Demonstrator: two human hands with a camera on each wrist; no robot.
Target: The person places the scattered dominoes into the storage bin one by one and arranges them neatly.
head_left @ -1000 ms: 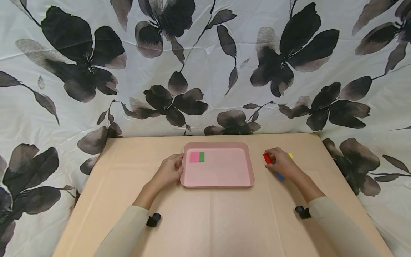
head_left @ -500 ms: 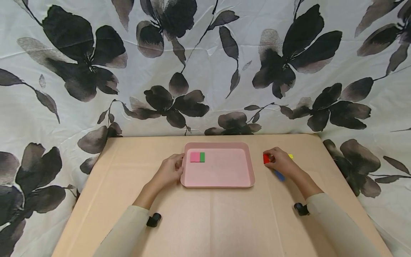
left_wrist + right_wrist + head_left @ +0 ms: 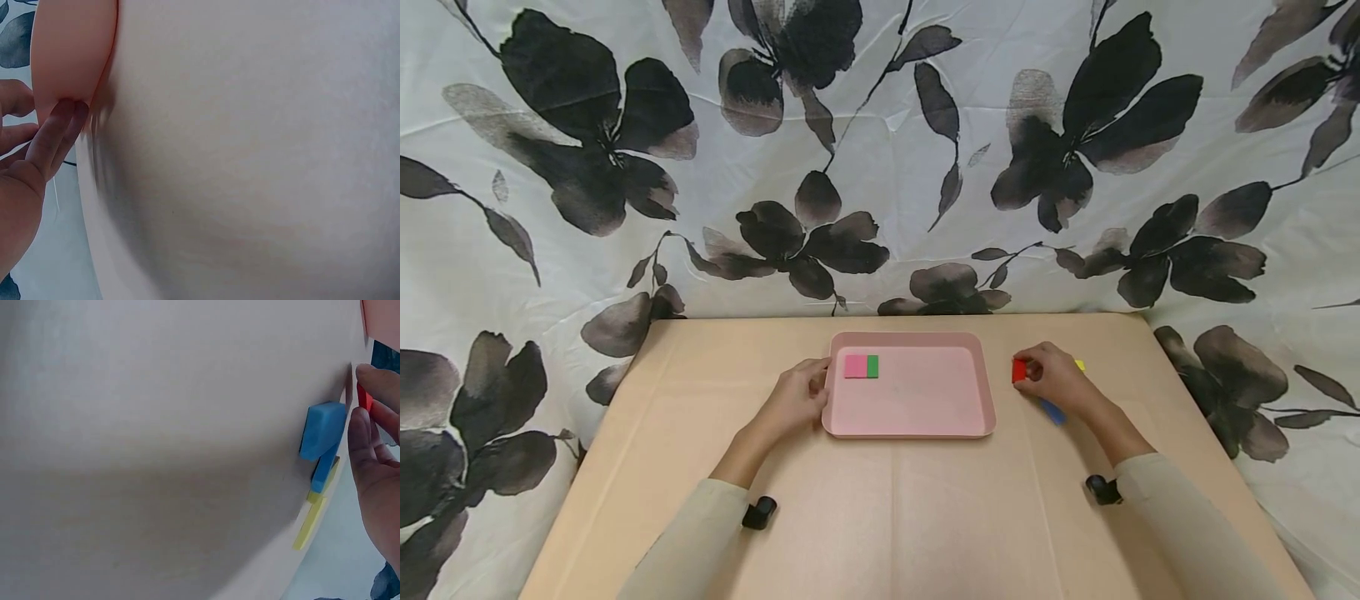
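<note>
A pink tray point(image 3: 917, 408) lies on the table, with a pink block point(image 3: 855, 367) and a green block point(image 3: 872, 367) side by side in its upper left part. My left hand point(image 3: 799, 392) holds the tray's left edge, and in the left wrist view its fingertips point(image 3: 62, 109) touch the tray wall. To the right of the tray, my right hand point(image 3: 1056, 379) pinches a red block point(image 3: 1019, 371) between thumb and fingers. Blue blocks point(image 3: 325, 428) lie beneath and beside that hand, partly hidden by it in the head view.
Yellow pieces point(image 3: 309, 524) lie beyond the blue ones, mostly covered by the right hand in the head view. The wooden table point(image 3: 891, 517) ends at a back edge against a floral cloth point(image 3: 880, 167). Each wrist bears a small black camera.
The red block has turned from tilted to nearly upright in my right hand and shifted slightly left. My left hand and the tray have stayed in place.
</note>
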